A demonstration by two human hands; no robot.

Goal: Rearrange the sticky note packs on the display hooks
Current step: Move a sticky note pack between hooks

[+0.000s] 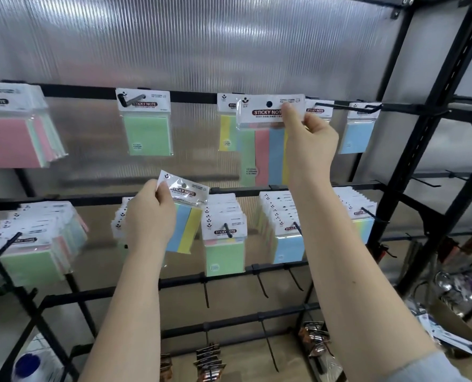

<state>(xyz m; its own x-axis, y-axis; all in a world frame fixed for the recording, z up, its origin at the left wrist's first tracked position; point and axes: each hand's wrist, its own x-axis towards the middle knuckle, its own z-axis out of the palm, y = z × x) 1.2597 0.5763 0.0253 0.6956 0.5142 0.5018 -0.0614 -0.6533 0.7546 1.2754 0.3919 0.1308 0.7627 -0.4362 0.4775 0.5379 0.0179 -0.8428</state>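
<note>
My right hand (308,136) pinches the white header card of a striped sticky note pack (265,150) with green, pink, blue and yellow strips, held up at the upper rail in front of a yellow pack (226,132). Lower and to the left, my left hand (149,216) grips a smaller blue and yellow sticky note pack (185,221) by its header, tilted, in front of the lower row. A green pack (148,130) hangs alone on an upper hook. A light blue pack (357,130) hangs at the upper right beside a bare hook (348,106).
Thick stacks of packs hang on the lower rail hooks (225,235), (287,232), (363,213) and at the left (36,244). A pink stack (14,133) hangs upper left. Black rack posts (433,119) stand at right. Small dark packets (208,359) hang below.
</note>
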